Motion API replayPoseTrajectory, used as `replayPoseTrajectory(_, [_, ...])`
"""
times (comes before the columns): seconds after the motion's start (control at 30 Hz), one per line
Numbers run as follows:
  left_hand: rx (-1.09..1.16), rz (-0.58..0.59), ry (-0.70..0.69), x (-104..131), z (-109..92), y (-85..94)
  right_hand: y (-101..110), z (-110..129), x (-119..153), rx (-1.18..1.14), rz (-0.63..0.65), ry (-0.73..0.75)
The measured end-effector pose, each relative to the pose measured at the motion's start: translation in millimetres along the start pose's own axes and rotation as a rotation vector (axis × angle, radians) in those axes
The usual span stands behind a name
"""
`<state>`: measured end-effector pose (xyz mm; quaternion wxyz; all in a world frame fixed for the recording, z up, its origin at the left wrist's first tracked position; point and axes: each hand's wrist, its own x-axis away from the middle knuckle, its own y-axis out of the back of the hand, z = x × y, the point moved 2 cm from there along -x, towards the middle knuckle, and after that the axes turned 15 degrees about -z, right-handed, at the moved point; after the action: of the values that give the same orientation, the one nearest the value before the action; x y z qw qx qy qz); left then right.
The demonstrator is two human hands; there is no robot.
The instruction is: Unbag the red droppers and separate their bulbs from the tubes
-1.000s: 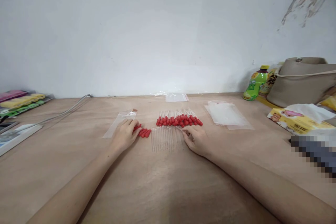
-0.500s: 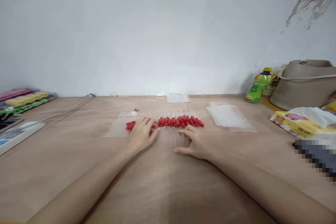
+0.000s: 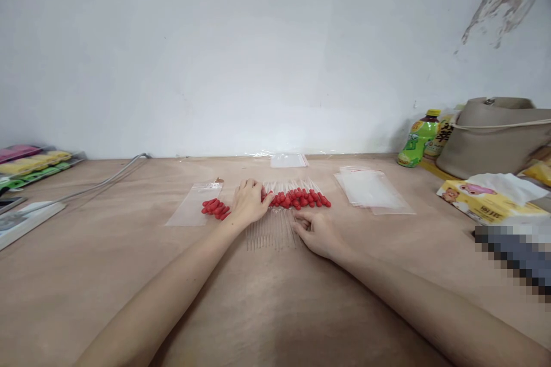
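A row of glass droppers with red rubber bulbs (image 3: 303, 198) lies across the middle of the table, their clear tubes (image 3: 271, 229) pointing toward me and others pointing to the wall. My left hand (image 3: 248, 205) rests over the left part of the row, fingers forward, the thumb stretched apart against the bulbs. At the right edge of the near tubes, my right hand (image 3: 317, 233) has its fingers curled and its thumb close to them; what lies between them is hidden. A small separate group of red bulbs (image 3: 216, 208) sits left of my left hand, beside a clear zip bag (image 3: 187, 209).
More clear zip bags (image 3: 372, 189) lie to the right, and another small one (image 3: 289, 160) is by the wall. A tissue pack (image 3: 469, 198), a green bottle (image 3: 417, 140) and a beige bag (image 3: 495, 143) stand at right. A power strip (image 3: 32, 221) with a cable is at left.
My left hand has moved right onto the row, uncovering the small group of bulbs. The fingers and thumb of my right hand have drawn closer together. The view has shifted slightly.
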<state>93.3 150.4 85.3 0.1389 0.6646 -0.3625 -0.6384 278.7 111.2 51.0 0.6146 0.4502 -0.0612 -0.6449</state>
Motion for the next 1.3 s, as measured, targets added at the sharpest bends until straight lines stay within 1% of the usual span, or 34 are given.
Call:
replayPoseTrajectory(0.2, [0.022, -0.05, 0.071, 0, 2, -1.4, -6, 4, 4, -0.113, 0.018, -0.02])
replayPoseTrajectory(0.3, [0.028, -0.102, 0.111, 2, 4, 6.1, -9, 0, 4, -0.181, 0.022, -0.045])
replayPoseTrajectory(0.37, [0.047, -0.154, 0.117, 7, 6, 16.1, -12, -3, 4, -0.239, 0.008, -0.075])
replayPoseTrajectory(0.43, [0.111, -0.205, 0.095, 15, 8, 28.5, -13, -7, 3, -0.289, -0.017, -0.107])
replayPoseTrajectory(0.5, [0.199, -0.224, 0.053, 26, 11, 40.4, -13, -9, 3, -0.317, -0.045, -0.13])
replayPoseTrajectory(0.6, [0.285, -0.176, -0.029, 45, 15, 52.5, -7, -9, 1, -0.343, -0.099, -0.144])
replayPoseTrajectory(0.7, [0.321, -0.128, -0.115, 58, 17, 56.9, 3, -9, -2, -0.372, -0.174, -0.167])
replayPoseTrajectory(0.83, [0.343, -0.127, -0.176, 64, 13, 56.3, 14, -12, -4, -0.369, -0.22, -0.174])
replayPoseTrajectory(0.9, [0.355, -0.108, -0.208, 64, 10, 55.2, 19, -11, -3, -0.362, -0.229, -0.107])
replayPoseTrajectory(0.93, [0.359, -0.092, -0.228, 65, 8, 54.7, 21, -9, -2, -0.349, -0.235, -0.042])
replayPoseTrajectory(1.03, [0.367, -0.07, -0.288, 67, 5, 54.2, 26, -1, 3, -0.239, -0.222, 0.228])
replayPoseTrajectory(1.13, [0.375, -0.081, -0.317, 69, 4, 54.4, 23, 3, 8, -0.103, -0.182, 0.479])
replayPoseTrajectory(1.2, [0.379, -0.094, -0.318, 70, 3, 55.0, 20, 3, 10, -0.055, -0.172, 0.576])
replayPoseTrajectory(1.3, [0.381, -0.101, -0.309, 68, -1, 56.6, 15, 2, 10, -0.031, -0.154, 0.62])
